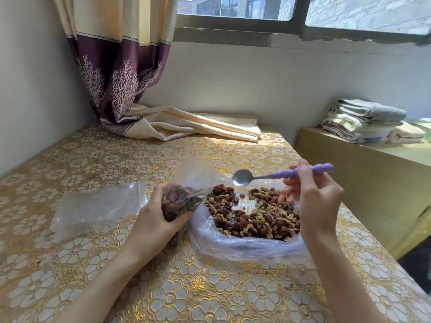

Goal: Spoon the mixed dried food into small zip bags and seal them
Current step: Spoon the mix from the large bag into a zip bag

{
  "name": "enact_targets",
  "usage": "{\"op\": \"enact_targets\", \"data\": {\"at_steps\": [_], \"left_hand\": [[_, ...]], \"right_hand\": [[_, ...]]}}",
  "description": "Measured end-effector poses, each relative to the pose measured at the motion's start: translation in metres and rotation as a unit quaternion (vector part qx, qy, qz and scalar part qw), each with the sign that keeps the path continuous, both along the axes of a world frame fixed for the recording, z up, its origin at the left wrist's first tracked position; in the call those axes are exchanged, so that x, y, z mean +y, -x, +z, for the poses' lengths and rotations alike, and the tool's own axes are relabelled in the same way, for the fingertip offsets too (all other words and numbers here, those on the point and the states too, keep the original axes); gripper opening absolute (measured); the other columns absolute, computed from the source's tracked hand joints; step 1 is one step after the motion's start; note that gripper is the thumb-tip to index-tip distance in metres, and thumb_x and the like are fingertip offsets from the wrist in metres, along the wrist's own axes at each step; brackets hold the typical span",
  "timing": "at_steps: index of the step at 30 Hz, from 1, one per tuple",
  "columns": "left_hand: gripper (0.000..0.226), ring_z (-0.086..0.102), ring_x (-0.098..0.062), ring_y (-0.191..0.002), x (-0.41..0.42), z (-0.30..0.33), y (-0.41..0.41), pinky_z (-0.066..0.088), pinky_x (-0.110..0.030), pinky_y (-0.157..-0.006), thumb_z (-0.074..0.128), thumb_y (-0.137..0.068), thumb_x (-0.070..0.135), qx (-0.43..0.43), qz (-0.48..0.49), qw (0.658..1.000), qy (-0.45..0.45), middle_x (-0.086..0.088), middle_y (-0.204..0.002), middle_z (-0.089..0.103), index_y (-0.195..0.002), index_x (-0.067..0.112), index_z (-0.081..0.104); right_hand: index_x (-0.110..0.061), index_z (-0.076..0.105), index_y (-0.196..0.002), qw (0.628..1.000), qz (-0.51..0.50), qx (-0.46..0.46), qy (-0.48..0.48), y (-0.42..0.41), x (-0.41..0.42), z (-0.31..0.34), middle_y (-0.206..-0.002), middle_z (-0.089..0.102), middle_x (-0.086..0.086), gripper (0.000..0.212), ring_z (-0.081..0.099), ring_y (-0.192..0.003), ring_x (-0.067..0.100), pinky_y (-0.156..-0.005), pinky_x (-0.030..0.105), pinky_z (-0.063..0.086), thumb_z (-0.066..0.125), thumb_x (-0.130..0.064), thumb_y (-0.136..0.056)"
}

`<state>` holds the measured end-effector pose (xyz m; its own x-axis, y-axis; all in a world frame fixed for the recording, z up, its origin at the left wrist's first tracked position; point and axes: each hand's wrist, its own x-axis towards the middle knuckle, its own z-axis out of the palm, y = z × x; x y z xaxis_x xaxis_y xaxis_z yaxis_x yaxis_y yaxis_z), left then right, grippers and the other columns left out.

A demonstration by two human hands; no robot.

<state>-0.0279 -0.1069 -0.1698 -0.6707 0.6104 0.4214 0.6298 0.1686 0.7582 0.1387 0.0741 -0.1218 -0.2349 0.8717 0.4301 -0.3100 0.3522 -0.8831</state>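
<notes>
A heap of mixed dried food (pixel 254 215), nuts and dark raisins, lies in a large open clear plastic bag (pixel 245 247) on the table. My left hand (pixel 154 217) grips a small zip bag (pixel 180 201) packed with the mix, its mouth turned toward the heap. My right hand (pixel 312 197) holds a spoon (pixel 275 175) by its purple handle. The metal bowl of the spoon is empty and hovers just above the far side of the heap.
A stack of empty clear zip bags (pixel 93 206) lies left of my left hand. The table (pixel 210 294) has a gold floral cover. A curtain (pixel 121 66) drapes onto its far edge. Folded towels (pixel 366 120) sit on a ledge at right.
</notes>
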Motion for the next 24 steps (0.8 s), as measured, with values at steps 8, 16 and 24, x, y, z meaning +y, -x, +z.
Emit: {"op": "enact_targets", "data": {"at_steps": [8, 16, 24], "left_hand": [[0.049, 0.054, 0.021, -0.083, -0.001, 0.001, 0.0, 0.038, 0.004, -0.064, 0.076, -0.072, 0.028, -0.015, 0.013, 1.0, 0.0, 0.022, -0.097, 0.06, -0.108, 0.039, 0.045], [0.049, 0.053, 0.022, -0.086, -0.001, 0.001, -0.001, 0.039, 0.004, -0.065, 0.075, -0.073, 0.027, -0.02, 0.009, 1.0, -0.001, 0.023, -0.097, 0.059, -0.107, 0.04, 0.044], [0.049, 0.053, 0.022, -0.085, -0.001, 0.0, -0.001, 0.038, 0.004, -0.065, 0.076, -0.072, 0.026, -0.02, 0.013, 1.0, -0.001, 0.022, -0.097, 0.059, -0.11, 0.037, 0.045]], "right_hand": [[-0.017, 0.065, -0.063, 0.989, -0.062, -0.132, -0.011, 0.001, 0.016, -0.014, -0.064, 0.071, 0.003, 0.037, 0.061, -0.049, 0.014, -0.052, 0.026, 0.048, 0.052, -0.031, -0.095], [-0.015, 0.072, -0.072, 0.987, 0.052, -0.151, -0.011, 0.008, 0.009, -0.016, -0.06, 0.069, 0.006, 0.03, 0.057, -0.049, 0.014, -0.048, 0.018, 0.046, 0.055, -0.024, -0.094], [-0.017, 0.071, -0.066, 0.988, -0.009, -0.152, -0.028, 0.004, 0.012, -0.015, -0.055, 0.067, -0.001, 0.036, 0.055, -0.044, 0.006, -0.049, 0.016, 0.044, 0.053, -0.027, -0.095]]}}
